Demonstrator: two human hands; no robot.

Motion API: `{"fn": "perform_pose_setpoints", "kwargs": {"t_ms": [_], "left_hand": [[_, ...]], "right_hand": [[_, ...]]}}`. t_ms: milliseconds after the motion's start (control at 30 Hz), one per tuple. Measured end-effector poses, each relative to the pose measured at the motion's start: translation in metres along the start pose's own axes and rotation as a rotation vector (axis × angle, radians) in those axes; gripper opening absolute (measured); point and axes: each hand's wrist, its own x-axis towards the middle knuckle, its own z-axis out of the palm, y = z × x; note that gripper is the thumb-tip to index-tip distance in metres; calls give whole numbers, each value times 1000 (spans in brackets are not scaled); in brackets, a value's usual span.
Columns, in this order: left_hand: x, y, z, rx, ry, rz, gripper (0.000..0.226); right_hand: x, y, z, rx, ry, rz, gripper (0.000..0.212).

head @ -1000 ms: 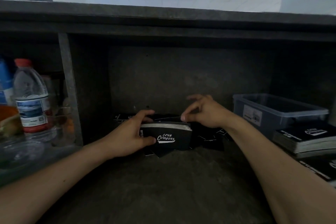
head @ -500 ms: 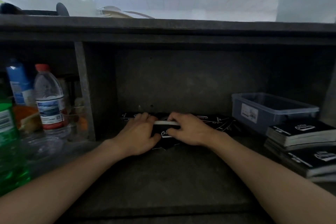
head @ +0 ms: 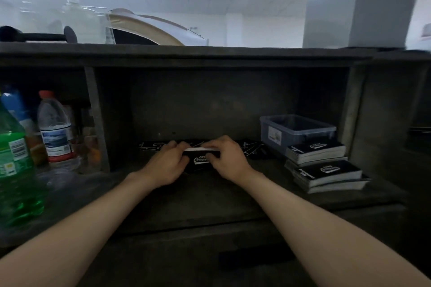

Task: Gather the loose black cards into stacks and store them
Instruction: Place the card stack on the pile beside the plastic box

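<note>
A stack of black cards (head: 201, 159) with white script lettering stands on edge at the back of the dark shelf's middle bay. My left hand (head: 168, 163) grips its left end and my right hand (head: 227, 160) grips its right end, fingers curled over the top. Loose black cards (head: 253, 149) lie scattered behind and to both sides of the hands. Two finished stacks of black cards (head: 326, 171) sit on the shelf at the right, one behind the other.
A clear plastic bin (head: 297, 130) stands at the back right, behind the finished stacks. Beyond a wooden divider (head: 96, 119) on the left are a water bottle (head: 54, 128) with a red cap and a green bottle (head: 16, 170). The shelf front (head: 198, 205) lies bare.
My right hand came down from above onto the stack's right end, and both hands now clasp it. The view has pulled back and up, showing more of the shelf.
</note>
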Motion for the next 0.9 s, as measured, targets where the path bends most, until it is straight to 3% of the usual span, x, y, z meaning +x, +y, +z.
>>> {"fn": "perform_pose_setpoints", "kwargs": {"t_ms": [100, 167, 367, 467, 567, 733, 900], "left_hand": [[-4, 27, -5, -87, 53, 51, 36], [-4, 59, -6, -294, 27, 41, 28], [11, 172, 10, -773, -198, -128, 19], [29, 214, 27, -913, -287, -212, 16], [43, 240, 46, -928, -339, -282, 31], [41, 251, 66, -681, -330, -261, 37], [38, 247, 66, -761, -378, -311, 50]], "right_hand": [[-18, 3, -45, 23, 64, 27, 27], [-34, 8, -76, 49, 82, 68, 25], [-74, 56, -171, 255, 204, 341, 31], [-92, 86, -202, 224, 267, 475, 36], [-108, 112, -211, 103, 298, 533, 35], [-125, 134, -195, -178, 297, 534, 43], [-133, 135, -204, -205, 259, 810, 52]]}}
